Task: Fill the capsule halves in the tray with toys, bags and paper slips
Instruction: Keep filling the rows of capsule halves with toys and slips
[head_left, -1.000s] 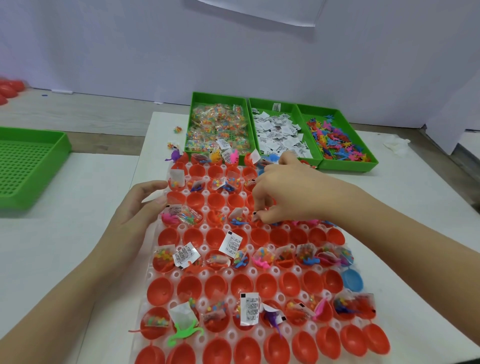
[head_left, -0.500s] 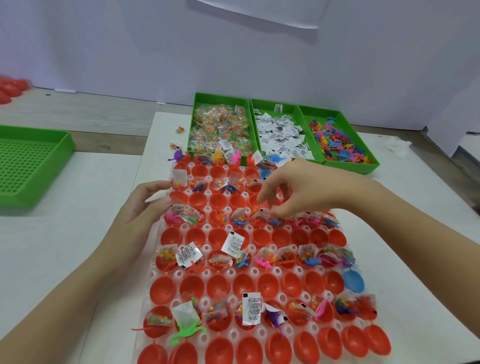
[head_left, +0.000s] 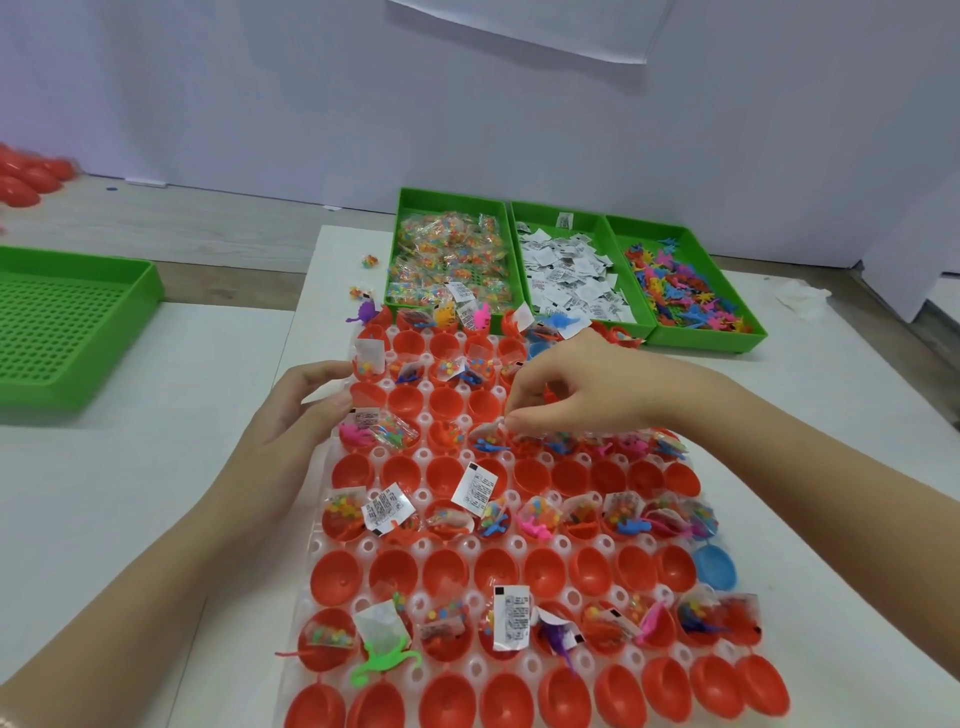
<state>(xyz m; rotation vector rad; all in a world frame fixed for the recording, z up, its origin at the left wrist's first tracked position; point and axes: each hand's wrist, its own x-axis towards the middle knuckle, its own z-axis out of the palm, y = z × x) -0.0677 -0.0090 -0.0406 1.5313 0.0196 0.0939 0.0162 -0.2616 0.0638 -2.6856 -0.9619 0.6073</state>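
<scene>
A clear tray (head_left: 311, 577) holds rows of red capsule halves (head_left: 444, 402); some rows carry toys, bead bags and paper slips, others are bare. My right hand (head_left: 582, 389) reaches over the third row with curled fingers, thumb and forefinger pinching a white paper slip (head_left: 488, 430) at a capsule half that holds a blue toy. My left hand (head_left: 296, 410) rests against the tray's left edge with its fingers loosely bent and holds nothing.
Three green bins stand behind the tray: bead bags (head_left: 447, 254), paper slips (head_left: 566, 275), coloured toys (head_left: 680, 291). A green perforated tray (head_left: 62, 322) is at the left, loose red halves (head_left: 26, 176) at the far left. One blue half (head_left: 714, 566) sits at the tray's right edge.
My right hand lifted a little off the third row, then came back down with its fingertips slightly further left. My left hand stayed at the tray's edge.
</scene>
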